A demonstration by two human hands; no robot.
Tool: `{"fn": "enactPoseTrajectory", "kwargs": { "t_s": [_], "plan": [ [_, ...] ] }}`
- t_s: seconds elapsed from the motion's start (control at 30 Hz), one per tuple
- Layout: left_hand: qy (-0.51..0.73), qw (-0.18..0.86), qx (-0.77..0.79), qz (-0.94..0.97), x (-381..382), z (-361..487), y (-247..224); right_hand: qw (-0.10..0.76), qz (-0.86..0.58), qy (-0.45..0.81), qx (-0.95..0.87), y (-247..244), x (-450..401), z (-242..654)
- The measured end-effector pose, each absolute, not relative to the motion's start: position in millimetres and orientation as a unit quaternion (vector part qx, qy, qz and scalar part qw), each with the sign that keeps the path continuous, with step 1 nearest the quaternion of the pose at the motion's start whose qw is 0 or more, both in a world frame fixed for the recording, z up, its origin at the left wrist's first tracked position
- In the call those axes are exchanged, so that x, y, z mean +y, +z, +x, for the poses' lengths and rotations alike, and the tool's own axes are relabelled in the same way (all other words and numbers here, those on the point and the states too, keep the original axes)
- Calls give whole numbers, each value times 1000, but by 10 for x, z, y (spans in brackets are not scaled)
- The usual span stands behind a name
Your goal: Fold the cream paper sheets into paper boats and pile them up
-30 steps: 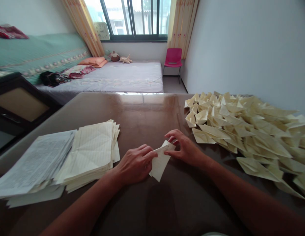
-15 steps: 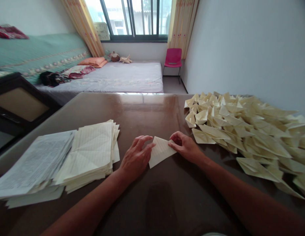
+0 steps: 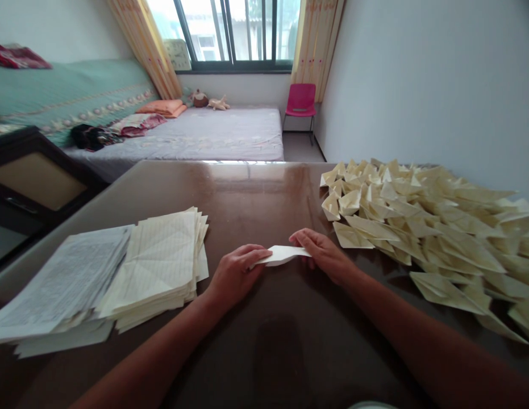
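Observation:
A folded piece of cream paper [image 3: 285, 254] is held between my two hands above the brown table, tilted so that it looks narrow and slightly opened along its lower edge. My left hand [image 3: 241, 270] pinches its left end between thumb and fingers. At the other end, my right hand [image 3: 321, 254] grips it, with the thumb partly hidden below. To the left lies a stack of creased, lined cream sheets [image 3: 155, 261]. A large heap of folded paper boats [image 3: 417, 221] covers the right side of the table.
Printed sheets [image 3: 63, 284] lie left of the cream stack. The glossy brown table [image 3: 247, 193] reaches toward a bed [image 3: 230, 133]. A pink chair [image 3: 301, 101] stands by the window, and a dark cabinet [image 3: 38, 170] is at the left.
The folded paper was a flat-facing shape near the tabletop; now it is tipped edge-on. My left fingers have closed on its left end, and my right hand has shifted slightly along it.

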State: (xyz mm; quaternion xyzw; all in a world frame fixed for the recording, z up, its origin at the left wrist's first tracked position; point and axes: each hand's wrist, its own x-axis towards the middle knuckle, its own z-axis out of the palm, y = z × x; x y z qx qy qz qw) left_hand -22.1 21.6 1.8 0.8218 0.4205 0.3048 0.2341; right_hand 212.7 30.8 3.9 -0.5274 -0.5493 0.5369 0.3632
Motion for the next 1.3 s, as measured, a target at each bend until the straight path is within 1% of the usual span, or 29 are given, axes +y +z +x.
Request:
{"fn": "enactPoseTrajectory", "kwargs": {
  "t_s": [0.07,0.13,0.27,0.43,0.57,0.8,0.9,1.03,1.2,1.3],
  "plan": [
    [327,302,442,779,210,-204,44,404,-537,460,-580,73,330,2160],
    [336,354,464,739,198,-188,85,419,-511,462,-592,116,334,2178],
    [346,447,490,664,186,-174,162,392,-445,517,-618,168,289,2150],
    [364,537,486,586,209,-153,137,341,-441,559,-614,151,254,2119],
    [373,564,485,555,220,-138,101,317,-457,598,-578,115,269,2123],
    [371,642,425,519,196,-76,106,379,-467,651,-463,50,258,2065],
    [363,642,439,514,187,-56,71,382,-459,657,-460,31,241,2033],
    [339,631,465,520,166,-45,49,381,-462,639,-483,32,217,1978],
    [338,662,423,518,141,-19,63,389,-493,585,-514,40,193,1927],
    [352,642,440,520,134,-12,44,378,-476,575,-547,36,173,1920]
  ]
}}
